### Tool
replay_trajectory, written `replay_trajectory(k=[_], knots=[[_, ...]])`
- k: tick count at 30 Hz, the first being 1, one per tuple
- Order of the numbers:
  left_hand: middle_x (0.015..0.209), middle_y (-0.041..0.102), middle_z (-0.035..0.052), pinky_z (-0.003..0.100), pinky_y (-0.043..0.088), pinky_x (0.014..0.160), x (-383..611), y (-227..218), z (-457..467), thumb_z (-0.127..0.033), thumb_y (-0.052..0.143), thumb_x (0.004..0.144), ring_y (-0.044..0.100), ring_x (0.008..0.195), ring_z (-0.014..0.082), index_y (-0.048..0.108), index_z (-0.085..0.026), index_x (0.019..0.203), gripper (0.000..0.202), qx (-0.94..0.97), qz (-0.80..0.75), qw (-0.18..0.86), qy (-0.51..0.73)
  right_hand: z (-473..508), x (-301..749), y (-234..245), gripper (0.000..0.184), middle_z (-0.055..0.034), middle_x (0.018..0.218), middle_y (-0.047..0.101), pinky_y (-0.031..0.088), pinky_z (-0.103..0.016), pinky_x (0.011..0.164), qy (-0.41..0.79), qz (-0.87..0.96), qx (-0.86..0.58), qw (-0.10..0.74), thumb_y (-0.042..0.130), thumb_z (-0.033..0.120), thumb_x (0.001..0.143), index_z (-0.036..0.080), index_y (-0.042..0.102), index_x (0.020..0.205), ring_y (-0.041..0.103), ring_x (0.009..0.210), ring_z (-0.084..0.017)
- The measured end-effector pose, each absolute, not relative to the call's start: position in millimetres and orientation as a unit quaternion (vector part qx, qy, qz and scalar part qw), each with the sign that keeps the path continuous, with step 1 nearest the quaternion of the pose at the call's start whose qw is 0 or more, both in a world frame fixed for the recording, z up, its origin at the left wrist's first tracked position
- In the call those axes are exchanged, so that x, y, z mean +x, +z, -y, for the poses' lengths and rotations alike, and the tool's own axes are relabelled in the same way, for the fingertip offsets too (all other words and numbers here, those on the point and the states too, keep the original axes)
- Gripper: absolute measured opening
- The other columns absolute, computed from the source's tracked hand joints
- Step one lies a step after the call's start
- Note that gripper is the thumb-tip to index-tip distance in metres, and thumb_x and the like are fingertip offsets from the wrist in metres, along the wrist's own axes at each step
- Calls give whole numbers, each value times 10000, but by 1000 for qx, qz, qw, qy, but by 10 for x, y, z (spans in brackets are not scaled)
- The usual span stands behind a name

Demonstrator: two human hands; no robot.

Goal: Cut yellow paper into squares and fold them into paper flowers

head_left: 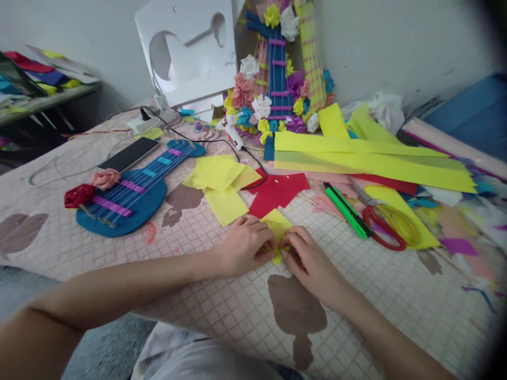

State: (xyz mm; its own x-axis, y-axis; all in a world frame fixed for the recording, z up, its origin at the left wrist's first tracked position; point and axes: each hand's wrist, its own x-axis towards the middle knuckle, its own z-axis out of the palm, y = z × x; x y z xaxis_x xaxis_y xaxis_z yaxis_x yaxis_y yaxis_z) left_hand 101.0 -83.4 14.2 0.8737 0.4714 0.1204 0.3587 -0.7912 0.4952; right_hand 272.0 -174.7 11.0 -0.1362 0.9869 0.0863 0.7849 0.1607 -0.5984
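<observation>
My left hand (246, 244) and my right hand (309, 259) meet over a small yellow felt piece (278, 226) on the quilted cloth (396, 295). Both hands pinch and press the felt between curled fingers, so most of the piece is hidden under them. Just beyond lie red felt (279, 191) and several yellow felt squares (222, 184).
A blue felt guitar (137, 192) with felt roses and a phone (129, 154) lie at left. A green utility knife (346, 210) and red scissors (382, 224) sit at right by long yellow strips (368, 155). A glue gun (232, 129) and a flower-covered guitar (277, 79) stand behind.
</observation>
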Motion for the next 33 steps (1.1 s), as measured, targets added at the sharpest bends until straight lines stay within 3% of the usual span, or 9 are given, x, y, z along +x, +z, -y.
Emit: replay_trajectory(k=[9, 16, 26, 33], knots=[[866, 615, 25, 345, 336, 816, 1012, 134, 828, -281, 628, 775, 526, 877, 199, 579, -181, 814, 118, 939, -225, 235, 112, 1733, 2713, 66, 178, -51, 969, 467, 512, -350, 747, 220, 715, -616, 247, 461, 71, 801, 222, 478, 895, 547, 869, -183], [860, 612, 28, 364, 339, 817, 1043, 160, 851, -436, 642, 772, 521, 873, 213, 570, -179, 825, 272, 936, -242, 236, 100, 1733, 2706, 61, 200, -41, 961, 450, 508, -346, 737, 220, 710, -617, 260, 467, 62, 790, 227, 459, 903, 542, 853, -177], [892, 615, 34, 380, 333, 821, 1072, 162, 903, -418, 725, 698, 515, 916, 235, 542, -170, 866, 350, 930, -280, 221, 88, 1672, 2902, 36, 207, -31, 936, 471, 499, -335, 684, 132, 666, -688, 255, 602, 167, 751, 223, 473, 903, 567, 807, -187], [908, 618, 31, 361, 329, 819, 1078, 166, 894, -407, 740, 680, 517, 912, 224, 538, -171, 855, 357, 927, -285, 226, 85, 1601, 3025, 28, 79, -9, 847, 501, 466, -295, 635, 136, 669, -675, 279, 539, 201, 817, 217, 480, 867, 521, 654, -140]])
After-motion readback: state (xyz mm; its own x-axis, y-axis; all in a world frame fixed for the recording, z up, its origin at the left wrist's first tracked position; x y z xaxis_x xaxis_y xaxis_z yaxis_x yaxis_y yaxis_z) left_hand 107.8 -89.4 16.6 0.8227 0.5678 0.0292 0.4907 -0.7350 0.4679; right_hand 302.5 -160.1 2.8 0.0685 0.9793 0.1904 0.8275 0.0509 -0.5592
